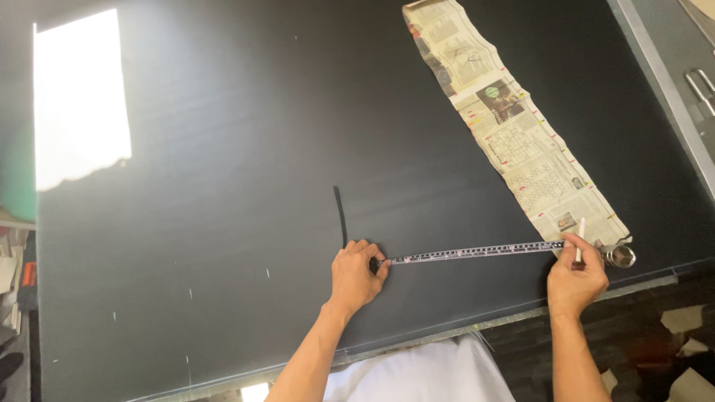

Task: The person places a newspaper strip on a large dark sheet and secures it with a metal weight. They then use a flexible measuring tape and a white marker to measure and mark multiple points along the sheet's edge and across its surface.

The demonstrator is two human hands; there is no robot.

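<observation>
Black cloth (298,149) covers almost the whole table (663,82), whose grey edge shows at the far right. On the cloth, a long paper pattern (514,126) cut from newsprint runs from the far middle to the near right. A tape (477,252) is pulled straight across the near part of the cloth, between the two hands. Its loose black end curves away from the left hand toward the far side. The left hand (355,275) presses the tape flat on the cloth with closed fingers. The right hand (575,279) pinches the other end of the tape and also a white chalk (579,238), at the near end of the pattern. Just right of it lies a small metal weight (620,255).
</observation>
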